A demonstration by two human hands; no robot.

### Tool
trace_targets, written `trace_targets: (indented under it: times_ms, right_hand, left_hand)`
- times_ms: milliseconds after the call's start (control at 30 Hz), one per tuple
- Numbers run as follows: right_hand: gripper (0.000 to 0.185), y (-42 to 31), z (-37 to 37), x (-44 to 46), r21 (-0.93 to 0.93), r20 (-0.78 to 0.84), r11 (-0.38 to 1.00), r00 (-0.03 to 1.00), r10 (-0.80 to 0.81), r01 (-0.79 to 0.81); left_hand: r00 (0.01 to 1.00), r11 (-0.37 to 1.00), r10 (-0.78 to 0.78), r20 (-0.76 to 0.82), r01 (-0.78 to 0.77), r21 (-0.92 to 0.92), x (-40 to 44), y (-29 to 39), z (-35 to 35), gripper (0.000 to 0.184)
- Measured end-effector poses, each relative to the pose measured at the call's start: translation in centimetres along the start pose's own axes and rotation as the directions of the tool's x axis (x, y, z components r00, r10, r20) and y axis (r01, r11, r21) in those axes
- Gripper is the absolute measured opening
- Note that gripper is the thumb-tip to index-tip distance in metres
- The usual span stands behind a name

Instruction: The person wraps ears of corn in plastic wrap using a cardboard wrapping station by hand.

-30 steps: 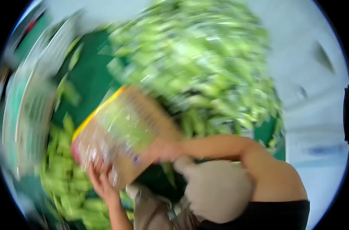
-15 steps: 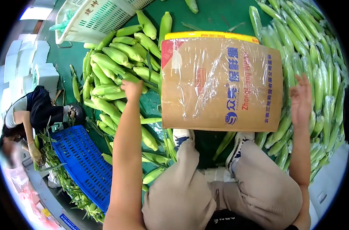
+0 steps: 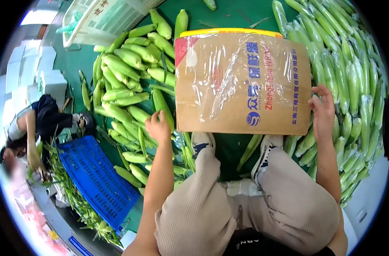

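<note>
My left hand (image 3: 159,127) is at the right side of a pile of unwrapped green corn ears (image 3: 125,96). Its fingers are curled against an ear of corn (image 3: 162,106) that points away from me; part of the grip is hidden. In front of my feet a cardboard carton (image 3: 239,85) has plastic film stretched over its top. Beside the carton's right edge my right hand (image 3: 323,109) is raised with fingers loosely bent and apart, nothing in it. Ears wrapped in clear film (image 3: 352,85) lie in rows beyond that hand.
A blue plastic crate (image 3: 96,179) leans at the left over stripped husks (image 3: 75,192). A white crate (image 3: 105,21) stands at the upper left. Another person (image 3: 40,123) crouches at far left, handling corn. A yellow strip (image 3: 233,31) runs along the carton's far edge.
My left hand has drawn back toward me from the pile, and an ear now lies by its fingers, left of the carton. My right hand has come lower and nearer the carton.
</note>
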State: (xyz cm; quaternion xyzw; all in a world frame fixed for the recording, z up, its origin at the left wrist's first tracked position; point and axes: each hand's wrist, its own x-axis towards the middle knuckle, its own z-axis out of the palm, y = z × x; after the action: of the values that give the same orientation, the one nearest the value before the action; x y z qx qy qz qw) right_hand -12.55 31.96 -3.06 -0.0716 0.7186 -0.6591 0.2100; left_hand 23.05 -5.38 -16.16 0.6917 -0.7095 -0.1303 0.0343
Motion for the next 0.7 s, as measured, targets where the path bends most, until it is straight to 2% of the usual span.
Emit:
trace_targets:
  times_ms: [67, 100, 200, 233, 333, 367, 400, 433, 467, 500, 533, 567, 600, 667, 700]
  right_hand:
    - [0.042, -0.1, 0.4, -0.5, -0.033, 0.049, 0.999, 0.999, 0.005, -0.003]
    - [0.041, -0.2, 0.4, -0.8, -0.044, 0.06, 0.999, 0.998, 0.002, 0.0]
    - [0.039, 0.3, -0.4, -1.3, -0.081, 0.125, 0.996, 0.992, -0.012, 0.022]
    - [0.039, 0.5, -0.4, -1.6, -0.066, 0.104, 0.998, 0.995, 0.004, 0.003]
    - [0.038, 1.3, -0.6, -1.8, -0.069, 0.116, 0.997, 0.993, -0.01, 0.018]
    - [0.038, 1.6, -0.7, -1.7, -0.098, 0.121, 0.995, 0.992, -0.024, 0.036]
    - [0.039, 1.8, -0.6, -1.5, -0.086, 0.129, 0.996, 0.991, -0.023, 0.034]
    - [0.04, 1.8, -0.6, -1.4, -0.085, 0.123, 0.996, 0.992, -0.02, 0.031]
    - [0.044, 1.7, -0.7, -1.3, -0.174, 0.182, 0.982, 0.982, -0.042, 0.075]
    - [0.049, 1.4, -0.7, -1.1, -0.257, 0.245, 0.959, 0.968, -0.055, 0.12]
    - [0.054, 0.1, -0.6, -1.0, -0.446, 0.376, 0.844, 0.918, -0.124, 0.296]
    - [0.059, -1.0, -0.6, -0.7, -0.573, 0.528, 0.669, 0.837, -0.141, 0.474]
    - [0.06, -1.3, -0.9, -0.1, -0.606, 0.594, 0.545, 0.785, -0.174, 0.579]
    - [0.063, -0.4, -0.6, 0.3, -0.595, 0.728, 0.28, 0.653, -0.207, 0.753]
    - [0.059, -0.3, -0.2, 0.4, -0.612, 0.719, 0.272, 0.666, -0.198, 0.742]
  left_hand:
    - [1.0, 0.995, 0.013, 0.0, -0.013, 0.102, 0.2, 0.2, 0.6, 0.047]
    - [1.0, 0.995, -0.004, 0.016, 0.003, 0.096, 0.9, -0.3, 1.2, 0.064]
    - [0.998, 0.992, 0.05, 0.043, -0.054, 0.11, 2.1, -2.0, 2.6, 0.086]
    - [0.982, 0.976, 0.173, 0.071, -0.181, 0.123, 3.2, -3.5, 3.5, 0.098]
    - [0.974, 0.991, 0.106, 0.203, -0.121, 0.063, 4.6, -2.2, 2.1, 0.082]
    - [0.959, 0.979, -0.023, 0.283, 0.079, -0.187, 6.6, -4.2, 3.6, 0.069]
    - [0.761, 0.574, 0.014, 0.649, 0.525, -0.629, 9.6, -8.2, 5.1, 0.056]
    - [0.72, 0.034, -0.036, 0.693, 0.694, -0.719, 5.7, -4.2, -0.1, 0.048]
    - [0.717, -0.093, 0.183, 0.672, 0.694, -0.714, 3.8, -3.7, -3.0, 0.05]
    - [0.681, -0.089, 0.434, 0.59, 0.684, -0.724, 4.0, -4.3, -4.3, 0.06]
    - [0.779, -0.166, 0.491, 0.39, 0.523, -0.836, 1.7, -1.2, -7.0, 0.07]
    - [0.763, -0.111, 0.561, 0.321, 0.453, -0.885, 1.1, 0.3, -9.2, 0.075]
    - [0.783, -0.054, 0.58, 0.223, 0.311, -0.949, 0.2, 1.9, -11.1, 0.079]
    - [0.75, 0.085, 0.655, 0.096, 0.053, -0.995, -1.0, 5.8, -13.6, 0.083]
    - [0.721, 0.235, 0.687, 0.089, -0.104, -0.966, -1.6, 8.1, -14.1, 0.081]
